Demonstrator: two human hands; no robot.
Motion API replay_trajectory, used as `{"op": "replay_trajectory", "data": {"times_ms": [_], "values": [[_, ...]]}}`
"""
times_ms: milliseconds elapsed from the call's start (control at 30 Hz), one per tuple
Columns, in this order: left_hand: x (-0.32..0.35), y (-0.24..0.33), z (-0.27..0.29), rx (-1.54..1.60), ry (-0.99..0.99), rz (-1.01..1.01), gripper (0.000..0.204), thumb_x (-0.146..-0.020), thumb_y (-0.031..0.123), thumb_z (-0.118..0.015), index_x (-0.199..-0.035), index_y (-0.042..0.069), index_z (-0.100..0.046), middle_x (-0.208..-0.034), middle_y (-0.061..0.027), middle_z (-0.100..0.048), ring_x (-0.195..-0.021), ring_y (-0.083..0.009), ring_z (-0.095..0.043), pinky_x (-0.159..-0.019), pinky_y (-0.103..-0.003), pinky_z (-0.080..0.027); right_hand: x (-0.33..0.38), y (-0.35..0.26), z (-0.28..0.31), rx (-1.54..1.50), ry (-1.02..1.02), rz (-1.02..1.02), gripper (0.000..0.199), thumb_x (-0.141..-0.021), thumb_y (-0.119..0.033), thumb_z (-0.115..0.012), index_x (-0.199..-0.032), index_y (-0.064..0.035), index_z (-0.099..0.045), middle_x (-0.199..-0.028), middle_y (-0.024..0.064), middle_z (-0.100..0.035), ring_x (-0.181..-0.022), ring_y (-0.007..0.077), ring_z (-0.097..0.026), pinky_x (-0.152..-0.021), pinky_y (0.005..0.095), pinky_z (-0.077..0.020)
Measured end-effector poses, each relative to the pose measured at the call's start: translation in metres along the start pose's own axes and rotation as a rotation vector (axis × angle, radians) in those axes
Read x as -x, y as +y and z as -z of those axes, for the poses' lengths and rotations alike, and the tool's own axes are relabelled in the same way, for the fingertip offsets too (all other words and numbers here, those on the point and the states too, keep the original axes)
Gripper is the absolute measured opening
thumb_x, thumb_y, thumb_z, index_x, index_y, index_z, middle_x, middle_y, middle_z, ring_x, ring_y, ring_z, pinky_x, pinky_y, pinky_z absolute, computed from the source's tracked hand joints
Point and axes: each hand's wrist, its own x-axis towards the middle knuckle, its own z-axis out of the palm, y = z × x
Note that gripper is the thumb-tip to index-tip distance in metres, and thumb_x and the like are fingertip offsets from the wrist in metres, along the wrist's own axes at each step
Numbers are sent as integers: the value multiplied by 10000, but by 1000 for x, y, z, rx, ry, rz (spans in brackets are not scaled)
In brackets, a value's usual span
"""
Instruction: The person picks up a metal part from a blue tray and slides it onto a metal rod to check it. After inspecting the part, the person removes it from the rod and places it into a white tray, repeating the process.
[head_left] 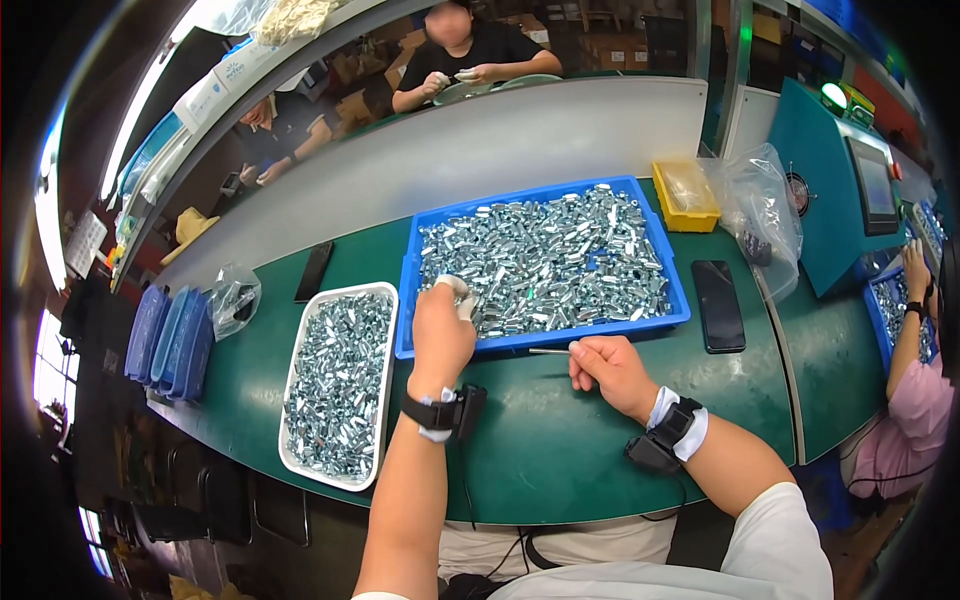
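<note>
My left hand point(444, 330), with white coverings on the fingertips, is over the near left corner of a blue tray point(408, 290) heaped with small shiny metal parts point(540, 255). Its fingers are curled together among the parts, and what they hold is hidden. In front of the tray's near edge, my right hand point(614, 374) pinches a thin metal rod point(548, 351) that points left. Left of the blue tray stands a white tray point(288, 430), filled with similar metal parts.
A dark phone point(718, 306) lies right of the blue tray, and another dark flat object point(314, 272) lies behind the white tray. A yellow bin point(686, 200) and plastic bag point(765, 210) stand back right. Blue bins point(182, 340) stand left. A low grey partition point(560, 130) runs behind.
</note>
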Motion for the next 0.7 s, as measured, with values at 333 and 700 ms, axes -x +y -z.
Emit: {"op": "replay_trajectory", "data": {"times_ms": [333, 700], "values": [[49, 39, 13, 1089, -360, 164, 177, -941, 11, -529, -1069, 13, -651, -917, -40, -652, -845, -121, -604, -788, -265, -494, -2, 2, 0, -39, 44, 26, 361, -995, -235, -497, -732, -9, -597, -585, 3, -543, -553, 67, -510, -533, 224, -402], [55, 31, 19, 988, -491, 93, 195, -941, 19, -534, -1103, 16, -644, -906, -46, -656, -841, -113, -609, -777, -256, -490, 0, 4, -3, 72, 60, 34, 350, -982, -213, -510, -715, -9, -608, -574, 5, -555, -544, 60, -506, -521, 230, -402]]}}
